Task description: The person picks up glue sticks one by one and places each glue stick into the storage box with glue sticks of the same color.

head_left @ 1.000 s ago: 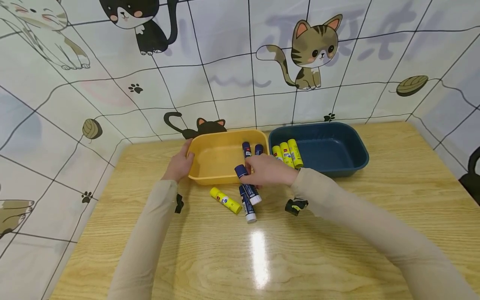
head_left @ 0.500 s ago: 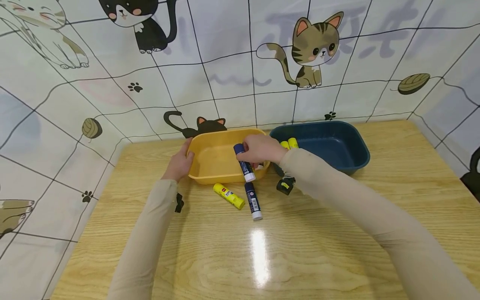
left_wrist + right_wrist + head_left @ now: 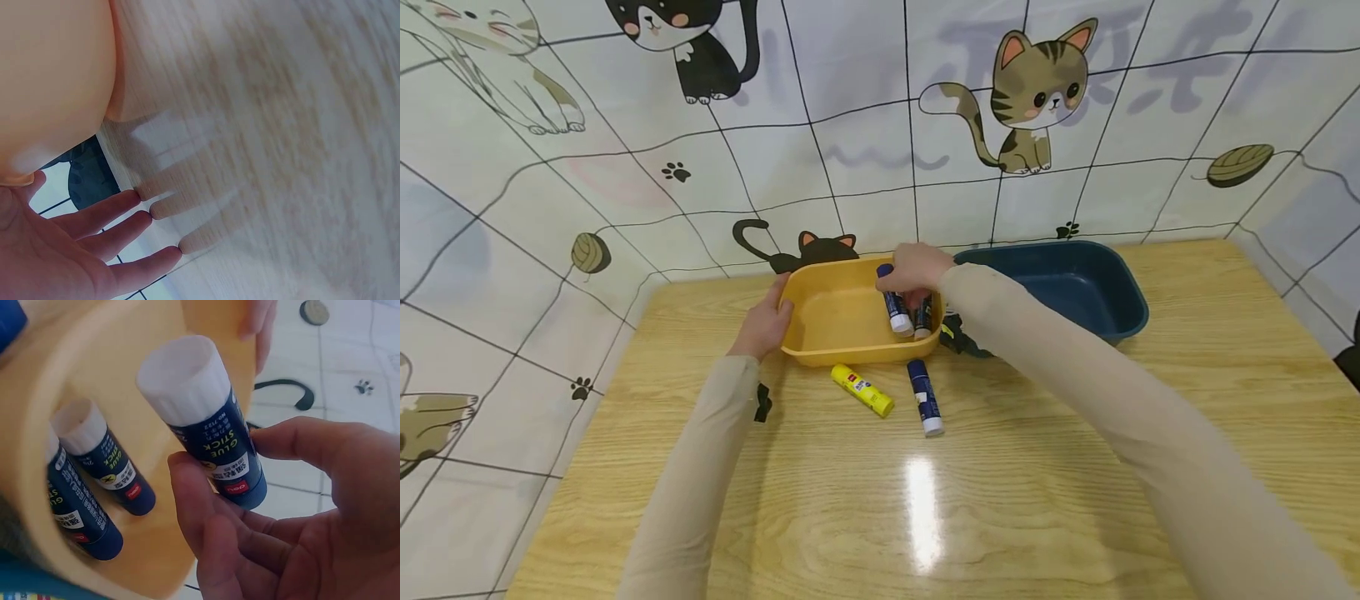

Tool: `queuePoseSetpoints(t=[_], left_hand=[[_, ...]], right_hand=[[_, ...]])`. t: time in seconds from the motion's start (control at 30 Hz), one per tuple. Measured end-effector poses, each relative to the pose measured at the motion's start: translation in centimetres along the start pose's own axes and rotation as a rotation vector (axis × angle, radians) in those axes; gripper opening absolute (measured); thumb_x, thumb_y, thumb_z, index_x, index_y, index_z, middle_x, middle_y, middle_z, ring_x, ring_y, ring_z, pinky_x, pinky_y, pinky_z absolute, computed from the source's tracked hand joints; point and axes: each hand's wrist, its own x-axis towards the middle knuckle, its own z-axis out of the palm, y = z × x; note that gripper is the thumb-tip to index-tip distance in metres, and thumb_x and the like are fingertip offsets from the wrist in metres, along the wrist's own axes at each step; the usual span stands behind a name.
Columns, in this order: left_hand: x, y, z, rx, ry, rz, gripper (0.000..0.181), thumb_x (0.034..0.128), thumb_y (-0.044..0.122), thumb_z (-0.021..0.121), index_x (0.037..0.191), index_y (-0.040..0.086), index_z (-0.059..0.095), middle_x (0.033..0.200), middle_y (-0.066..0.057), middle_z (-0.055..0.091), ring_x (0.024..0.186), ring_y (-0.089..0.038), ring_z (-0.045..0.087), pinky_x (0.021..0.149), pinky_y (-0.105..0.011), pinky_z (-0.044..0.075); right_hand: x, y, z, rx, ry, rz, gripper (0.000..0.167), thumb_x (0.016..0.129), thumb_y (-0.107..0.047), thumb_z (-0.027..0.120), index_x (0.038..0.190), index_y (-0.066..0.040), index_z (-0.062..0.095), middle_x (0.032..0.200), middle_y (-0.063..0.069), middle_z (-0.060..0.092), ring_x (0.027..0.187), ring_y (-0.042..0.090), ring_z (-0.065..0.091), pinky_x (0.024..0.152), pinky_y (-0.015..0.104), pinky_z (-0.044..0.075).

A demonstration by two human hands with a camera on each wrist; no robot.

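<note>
In the head view, my right hand holds a navy glue stick with a white end over the right part of the yellow tray. The right wrist view shows this glue stick pinched between thumb and fingers, white end up. Two more navy glue sticks, a nearer one and one by the wall, lie inside the tray below it. At the tray's left end rests my left hand. Its fingers look nearly straight in the left wrist view, beside the tray's outer wall.
On the wooden table, in front of the tray, lie a yellow glue stick and a navy glue stick. A dark blue tray stands at the right; my right arm partly covers it. A cat-patterned cloth rises behind.
My right hand has carried the navy glue stick from the yellow tray's front edge back over its inside. The yellow and navy sticks on the table have shifted slightly. My left hand stays at the tray.
</note>
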Motion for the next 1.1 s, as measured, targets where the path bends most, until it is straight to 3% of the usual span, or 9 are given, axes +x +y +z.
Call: queuePoseSetpoints(t=[0.2,0.33,0.43,0.7,0.93,1.1], left_hand=[[-0.1,-0.2,0.1,-0.002,-0.002,-0.005,0.055,0.1032,0.027,0.026,0.156,0.018,0.015,0.144,-0.028,0.038,0.125,-0.049,0.042,0.106,-0.054,0.029],[-0.1,-0.2,0.2,0.007,-0.001,-0.01,0.055,0.1032,0.027,0.026,0.156,0.019,0.015,0.144,-0.028,0.039,0.125,-0.048,0.043,0.106,-0.054,0.03],[-0.1,-0.2,0.3,0.008,0.0,-0.008,0.055,0.103,0.028,0.027,0.156,0.019,0.016,0.143,-0.029,0.04,0.125,-0.048,0.043,0.106,-0.053,0.03],[-0.1,0.2,0.3,0.009,0.004,-0.007,0.055,0.1031,0.026,0.027,0.156,0.018,0.016,0.142,-0.031,0.04,0.128,-0.047,0.04,0.106,-0.054,0.03],[0.1,0.1,0.3,0.007,0.018,0.0,0.055,0.1028,0.026,0.027,0.156,0.018,0.017,0.14,-0.032,0.042,0.129,-0.047,0.038,0.105,-0.055,0.03],[0.2,0.0,0.2,0.008,0.021,0.002,0.054,0.103,0.026,0.027,0.156,0.018,0.018,0.139,-0.033,0.043,0.127,-0.047,0.041,0.104,-0.055,0.031]], right_hand=[[2.3,0.0,0.2,0.038,-0.034,0.078,0.04,0.093,-0.033,0.058,0.117,0.0,0.058,0.081,0.009,0.069,0.073,0.022,0.071,0.072,0.031,0.055],[3.1,0.1,0.5,0.012,-0.046,0.096,0.038,0.093,-0.032,0.057,0.114,0.0,0.061,0.077,0.009,0.07,0.068,0.019,0.07,0.058,0.024,0.052],[3.4,0.2,0.8,-0.013,-0.064,0.112,0.036,0.093,-0.031,0.057,0.11,0.0,0.063,0.079,0.01,0.072,0.064,0.018,0.069,0.049,0.02,0.047],[3.8,0.0,1.3,-0.025,-0.069,0.173,0.033,0.092,-0.029,0.058,0.108,-0.001,0.063,0.087,0.011,0.072,0.058,0.014,0.066,0.048,0.02,0.045],[3.7,-0.5,1.6,-0.054,-0.057,0.198,0.035,0.091,-0.032,0.061,0.108,-0.002,0.062,0.079,0.007,0.071,0.046,0.01,0.058,0.042,0.018,0.037],[3.8,-0.8,1.8,-0.102,-0.057,0.183,0.033,0.09,-0.033,0.063,0.105,-0.004,0.066,0.076,0.005,0.07,0.04,0.007,0.053,0.043,0.018,0.038]])
